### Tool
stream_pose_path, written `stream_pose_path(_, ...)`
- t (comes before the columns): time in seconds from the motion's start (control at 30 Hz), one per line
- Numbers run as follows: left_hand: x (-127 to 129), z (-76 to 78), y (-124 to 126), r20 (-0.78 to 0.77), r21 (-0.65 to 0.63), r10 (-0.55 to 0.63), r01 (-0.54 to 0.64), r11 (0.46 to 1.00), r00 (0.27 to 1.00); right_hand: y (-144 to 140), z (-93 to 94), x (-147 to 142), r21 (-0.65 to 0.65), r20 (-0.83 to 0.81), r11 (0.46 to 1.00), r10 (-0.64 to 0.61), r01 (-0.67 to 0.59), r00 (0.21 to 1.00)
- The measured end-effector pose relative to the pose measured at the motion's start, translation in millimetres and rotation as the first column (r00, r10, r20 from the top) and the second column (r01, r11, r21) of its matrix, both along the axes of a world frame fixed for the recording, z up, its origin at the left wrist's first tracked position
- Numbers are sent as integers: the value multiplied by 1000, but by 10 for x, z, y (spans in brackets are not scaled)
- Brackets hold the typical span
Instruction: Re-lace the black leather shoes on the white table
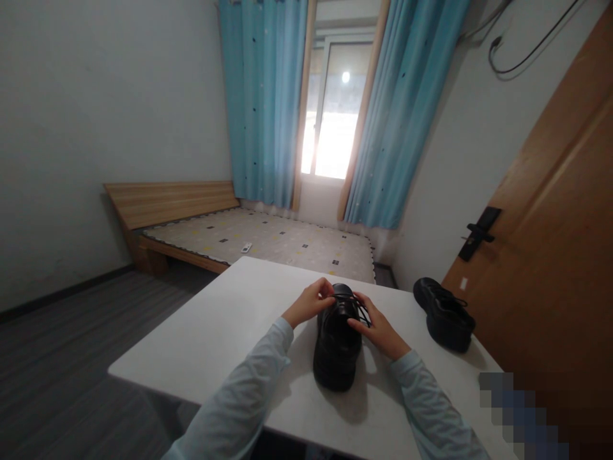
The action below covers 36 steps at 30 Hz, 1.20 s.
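A black lace-up shoe [336, 361] stands on the white table, its heel towards me and its toe pointing away. At its left side my left hand [312, 301] is closed, thumb and forefinger pinching the black shoelace [345, 298] over the front of the shoe. My right hand [380, 329] is on the shoe's right side. Its thumb lies by the shoe opening and its forefinger reaches up to the lace, with lace strands running between them. The exact grip of the right fingertips is partly hidden.
A second black shoe [444, 314] rests near the right edge of the white table [225, 338]. Beyond the table is a bed [278, 239] with a small white remote [246, 248] on it. A brown door [541, 211] stands at the right; blue curtains [268, 102] frame the window.
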<state>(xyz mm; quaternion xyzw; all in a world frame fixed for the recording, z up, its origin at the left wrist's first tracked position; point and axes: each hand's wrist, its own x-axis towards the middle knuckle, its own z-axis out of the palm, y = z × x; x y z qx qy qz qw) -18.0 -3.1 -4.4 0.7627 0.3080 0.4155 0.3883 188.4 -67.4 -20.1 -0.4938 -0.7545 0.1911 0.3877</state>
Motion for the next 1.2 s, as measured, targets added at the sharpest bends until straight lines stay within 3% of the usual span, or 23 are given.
stream_pose_path(0.37,14,22,0,304,-190,-31,92,977,952,8,-28,16,0,-18,1000,10,-10,1000)
stream_pose_path(0.6,-9,74,-45,416,-286,34,96,953,909,-13,1,6,-9,-17,1000,1,-2,1000)
stream_pose_path(0.8,-43,29,52,267,-175,56,-9,985,962,-16,3,12,-16,-25,1000,3,-3,1000)
stream_pose_path(1.0,-129,57,64,33,58,171,-173,983,985,-10,-6,22,-9,-22,1000,6,-6,1000)
stream_pose_path(1.2,-172,72,46,-163,203,159,-125,971,974,-23,20,2,-19,-31,1000,5,-5,1000)
